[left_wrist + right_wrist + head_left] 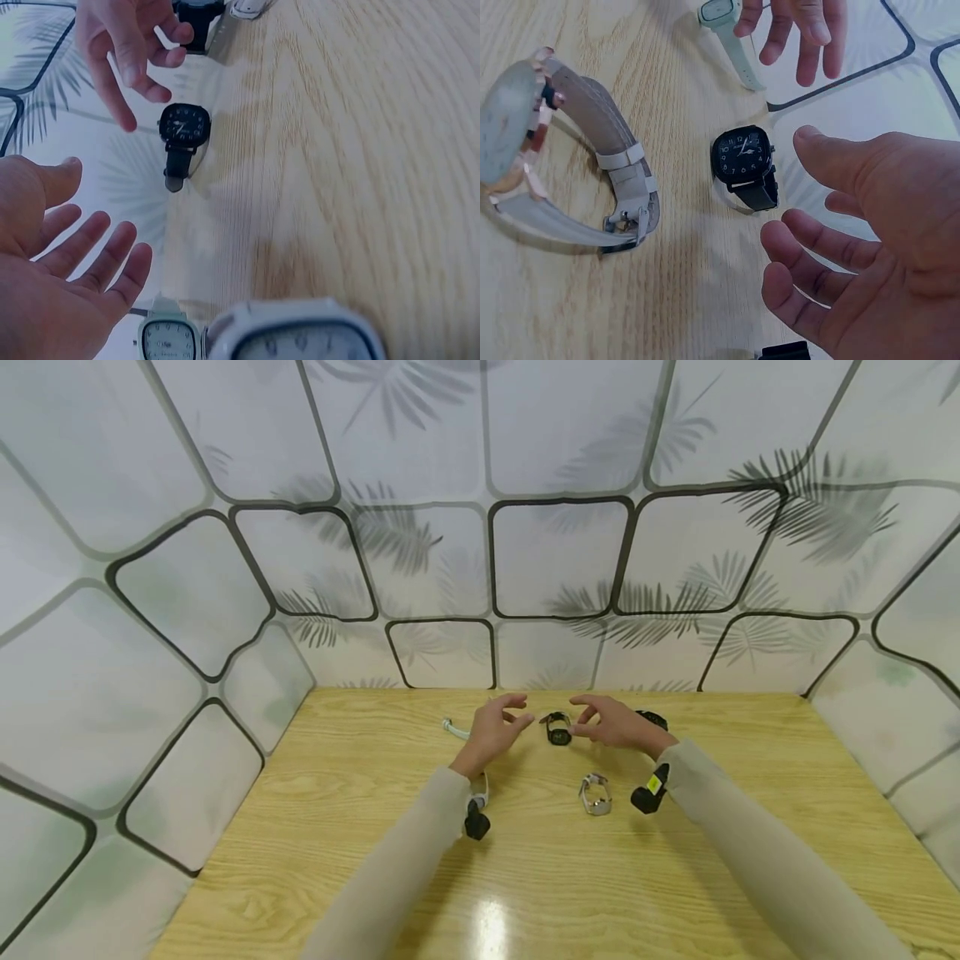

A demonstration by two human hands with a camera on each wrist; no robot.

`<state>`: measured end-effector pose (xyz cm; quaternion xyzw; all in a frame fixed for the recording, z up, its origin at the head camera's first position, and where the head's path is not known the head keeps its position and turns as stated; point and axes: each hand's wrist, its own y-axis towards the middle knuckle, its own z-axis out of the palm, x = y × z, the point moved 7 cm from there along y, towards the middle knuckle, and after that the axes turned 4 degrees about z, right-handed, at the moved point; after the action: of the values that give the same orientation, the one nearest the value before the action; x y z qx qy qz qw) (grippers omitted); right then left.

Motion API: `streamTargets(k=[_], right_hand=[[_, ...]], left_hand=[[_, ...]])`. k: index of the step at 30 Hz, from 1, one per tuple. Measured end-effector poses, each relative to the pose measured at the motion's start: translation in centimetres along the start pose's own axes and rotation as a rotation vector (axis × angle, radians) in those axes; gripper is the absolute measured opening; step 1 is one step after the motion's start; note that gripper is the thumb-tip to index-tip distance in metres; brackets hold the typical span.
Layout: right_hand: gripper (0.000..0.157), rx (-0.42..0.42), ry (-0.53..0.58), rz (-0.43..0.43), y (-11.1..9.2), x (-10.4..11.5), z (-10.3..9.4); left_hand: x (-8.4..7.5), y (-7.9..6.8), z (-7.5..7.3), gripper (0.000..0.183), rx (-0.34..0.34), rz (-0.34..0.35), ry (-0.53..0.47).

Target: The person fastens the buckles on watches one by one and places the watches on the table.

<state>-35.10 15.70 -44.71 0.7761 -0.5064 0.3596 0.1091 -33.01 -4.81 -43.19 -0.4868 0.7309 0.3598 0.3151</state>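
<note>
My left hand (491,732) and right hand (611,723) hover over the far part of the table, fingers loosely bent, holding nothing. Between them stands a black square-faced wristwatch (558,737), its dial and numerals clear in the right wrist view (742,156). The right fingertips are nearest to it; in both wrist views a gap separates it from the hands. Closer to me sits a watch with a grey strap and rose-gold case (536,142). By the left hand lies a pale green watch (168,339), beside a white-cased watch (300,319) under the left wrist.
Partly hidden behind the right wrist is another black watch (654,719). The wood-grain table (360,777) meets a patterned wall covering (555,560) at the back and sides. Black cameras are strapped to the left (477,822) and right (647,798) wrists.
</note>
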Motion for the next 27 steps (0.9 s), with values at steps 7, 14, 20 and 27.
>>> streamTargets(k=[7,14,20,27], right_hand=[[0.070,-0.015,-0.020,-0.012,-0.5,0.3,-0.1],[0.066,-0.025,-0.010,-0.028,-0.7,1.0,-0.1],[0.064,-0.033,0.002,-0.043,-0.9,2.1,0.2],[0.062,-0.049,-0.016,-0.064,-0.6,3.1,0.4]], left_hand=[[0.5,-0.6,-1.4,0.043,-0.012,-0.019,-0.007],[0.6,-1.4,-3.3,0.042,-0.049,0.012,0.026],[0.9,-2.1,-5.0,0.041,-0.079,-0.002,0.032],[2.0,-3.1,-6.8,0.041,-0.119,-0.015,0.036]])
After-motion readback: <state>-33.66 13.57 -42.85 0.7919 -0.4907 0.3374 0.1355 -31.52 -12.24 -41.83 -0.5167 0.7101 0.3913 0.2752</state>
